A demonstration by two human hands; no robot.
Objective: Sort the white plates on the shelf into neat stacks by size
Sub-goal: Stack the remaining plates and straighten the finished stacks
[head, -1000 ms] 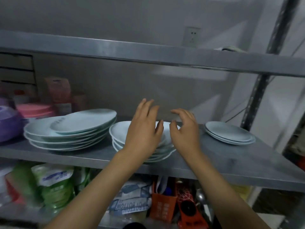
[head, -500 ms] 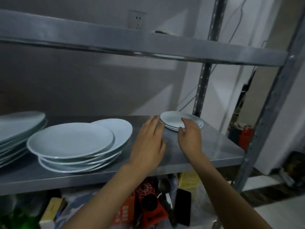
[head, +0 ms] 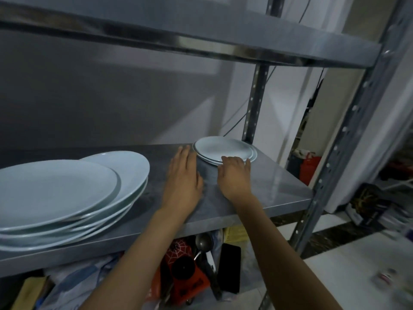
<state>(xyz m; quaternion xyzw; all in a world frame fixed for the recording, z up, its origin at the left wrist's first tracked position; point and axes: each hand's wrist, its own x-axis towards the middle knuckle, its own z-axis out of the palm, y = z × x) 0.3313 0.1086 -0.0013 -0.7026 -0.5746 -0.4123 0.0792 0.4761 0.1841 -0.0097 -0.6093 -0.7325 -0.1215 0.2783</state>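
A small stack of white plates (head: 223,148) sits at the far right of the steel shelf (head: 279,189). My right hand (head: 234,175) reaches its fingertips to the near rim of this stack, fingers fairly straight. My left hand (head: 184,175) lies flat over the shelf just left of the stack, fingertips close to its left edge. A larger, uneven stack of white plates (head: 73,191) fills the left of the shelf, its top plates slid out of line.
An upper shelf (head: 201,39) hangs low overhead. A perforated upright post (head: 254,104) stands right behind the small stack. Below the shelf lie an orange bag (head: 185,274), a black phone (head: 229,267), a ladle and plastic bags.
The view has swung right, away from the middle stack. Both hands moved right and forward to the small stack, and the right hand now touches its near rim.
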